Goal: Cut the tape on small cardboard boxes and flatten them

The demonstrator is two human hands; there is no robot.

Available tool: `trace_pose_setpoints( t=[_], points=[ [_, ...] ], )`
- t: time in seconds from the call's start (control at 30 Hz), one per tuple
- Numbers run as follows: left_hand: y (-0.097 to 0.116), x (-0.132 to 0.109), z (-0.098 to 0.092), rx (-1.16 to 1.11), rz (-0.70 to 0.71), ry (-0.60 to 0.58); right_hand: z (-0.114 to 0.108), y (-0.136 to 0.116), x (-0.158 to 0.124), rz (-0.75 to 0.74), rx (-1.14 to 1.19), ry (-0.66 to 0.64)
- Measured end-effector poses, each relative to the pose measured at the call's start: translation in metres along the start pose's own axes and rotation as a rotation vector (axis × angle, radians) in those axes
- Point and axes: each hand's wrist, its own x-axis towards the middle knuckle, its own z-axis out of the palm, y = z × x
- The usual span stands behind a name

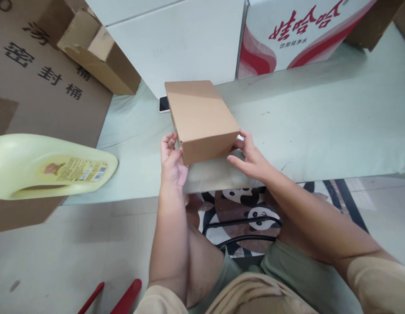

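A closed brown cardboard box (200,111) sits slightly tilted at the front of the cloth-covered table, its plain top facing me. My left hand (173,161) is at the box's near left corner, fingers curled against that side. At the near right corner is my right hand (250,155), its fingers along the right side and partly hidden by the box, the thumb standing off the front face. Between them the two hands hold the box. Behind its far left edge a phone (164,104) lies partly covered.
White cartons (179,48) and a red-and-white carton (297,39) line the back. An open brown carton (104,56) stands at the back left, near a large printed carton (35,100). A pale yellow jug (52,168) is at left. The table (320,126) has a pale green cover.
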Motion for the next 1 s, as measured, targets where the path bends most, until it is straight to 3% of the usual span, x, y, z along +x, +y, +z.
trace_pose_setpoints(
  t=[0.27,0.43,0.67,0.87,1.0],
  points=[
    [0.018,-0.007,0.021,-0.388,-0.145,0.040,-0.004,-0.003,-0.005,0.027,-0.058,0.009],
    [0.022,-0.009,0.028,-0.415,-0.208,0.047,-0.005,-0.007,-0.011,0.099,-0.176,0.001],
    [0.023,-0.006,0.033,-0.438,-0.220,0.062,-0.001,-0.001,-0.007,0.064,0.004,0.025],
    [0.021,-0.009,0.034,-0.365,-0.137,-0.025,0.002,0.002,-0.005,0.017,0.098,0.181],
    [0.011,-0.011,0.038,-0.112,-0.099,-0.208,-0.012,0.005,-0.003,0.025,0.144,0.388]
  ],
)
